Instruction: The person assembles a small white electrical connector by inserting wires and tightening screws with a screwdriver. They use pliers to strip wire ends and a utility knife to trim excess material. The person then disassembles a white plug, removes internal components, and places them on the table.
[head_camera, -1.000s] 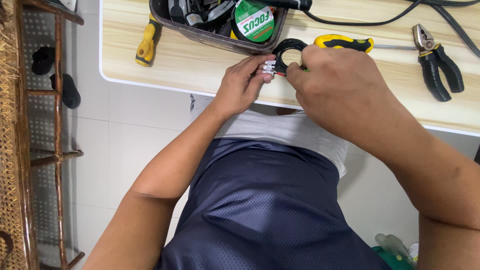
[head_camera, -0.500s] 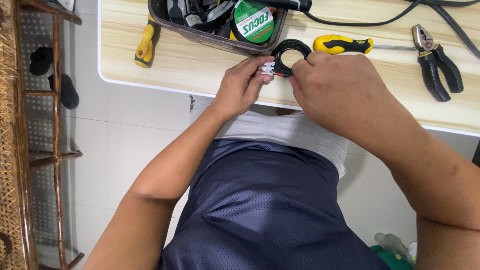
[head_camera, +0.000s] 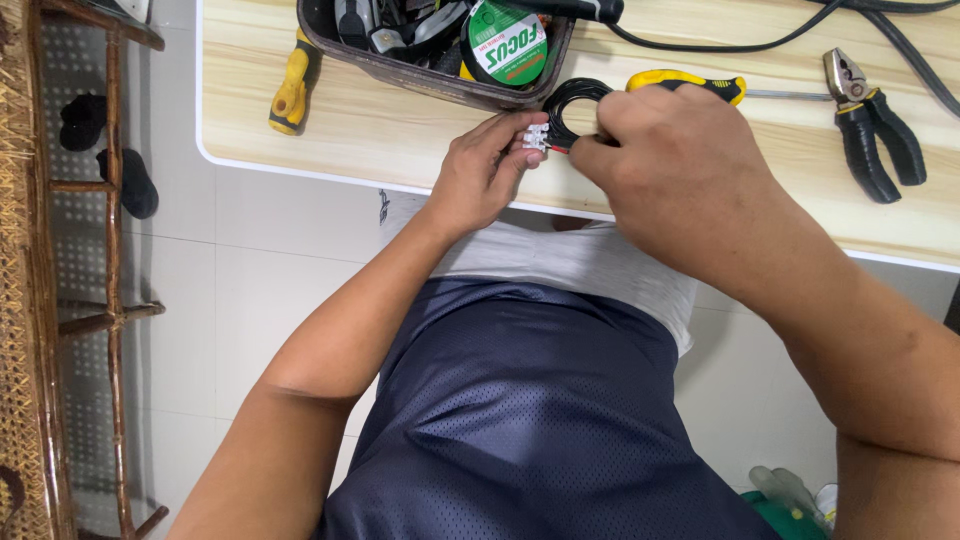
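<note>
the light wooden bench (head_camera: 400, 130) ran across the top of the view, its white edge nearest the person, who wore dark blue mesh shorts (head_camera: 530, 420) and a grey shirt. at the far left stood a cane and wood chair frame (head_camera: 60, 300) over a tiled floor, with a pair of dark slippers (head_camera: 110, 150) lying beyond it. on the bench, a dark tray (head_camera: 430, 70) held mixed tools and a green and white roll of tape (head_camera: 507, 42). a black cable (head_camera: 780, 30) trailed along the back of the bench toward the right. black-handled pliers (head_camera: 870, 120) lay well to the right, and a yellow-handled screwdriver (head_camera: 700, 85) lay just behind the right hand. another yellow-handled tool (head_camera: 290, 85) leaned at the tray's left end. the right hand (head_camera: 670, 160) was closed, its fingers pinched on a small coil of black wire (head_camera: 575, 105) just in front of the tray. the left hand (head_camera: 485, 170) was curled, its fingertips gripping a small white connector block (head_camera: 535, 138) at the front edge of the bench, between the two hands. the coil sat just beside the block, and a short red wire end showed at the block's right side, though whether it was seated in the block could not be told.
</note>
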